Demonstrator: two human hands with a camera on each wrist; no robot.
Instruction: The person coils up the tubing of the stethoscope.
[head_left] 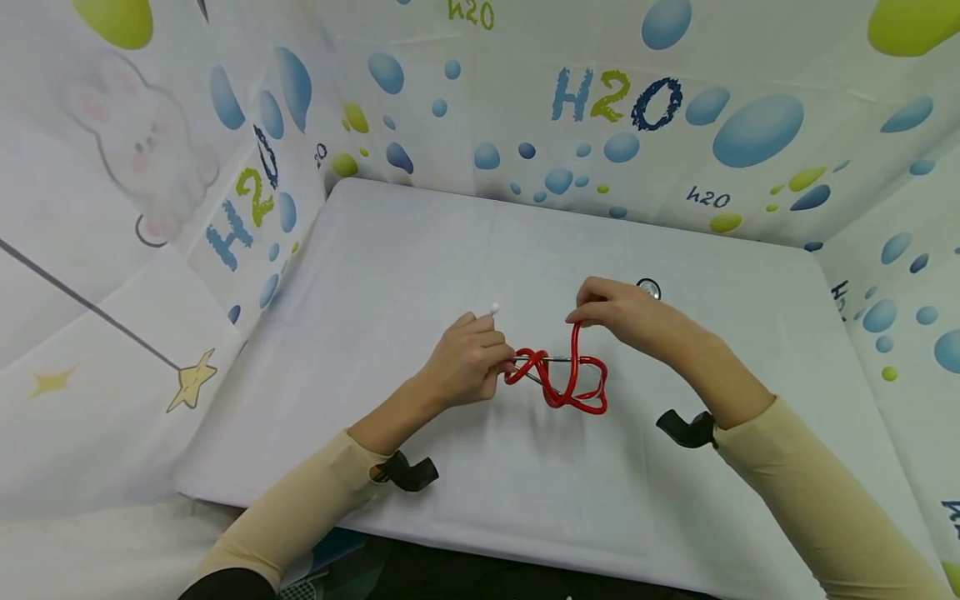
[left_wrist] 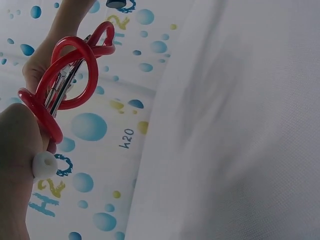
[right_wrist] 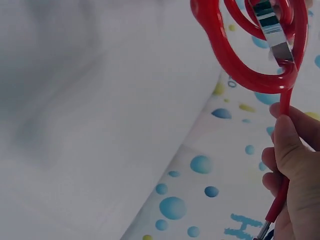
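A stethoscope (head_left: 575,354) hangs between the two hands above the white table, its red tubing looped several times around its metal ear tubes (left_wrist: 64,86). My left hand (head_left: 468,360) grips the ear-tube end, and a white ear tip (head_left: 495,307) sticks up past the fingers. In the right wrist view, my right hand (right_wrist: 300,160) pinches the loose red tubing (right_wrist: 285,102) between thumb and fingers. Beyond that hand the round chest piece (head_left: 648,288) shows, partly hidden behind the wrist in the head view.
The white-covered table (head_left: 420,250) stretches under both hands, its front edge close to the person. Printed curtains (head_left: 517,100) with blue and green drops rise behind it and along the sides. A dark strap end (head_left: 686,429) juts from the right sleeve.
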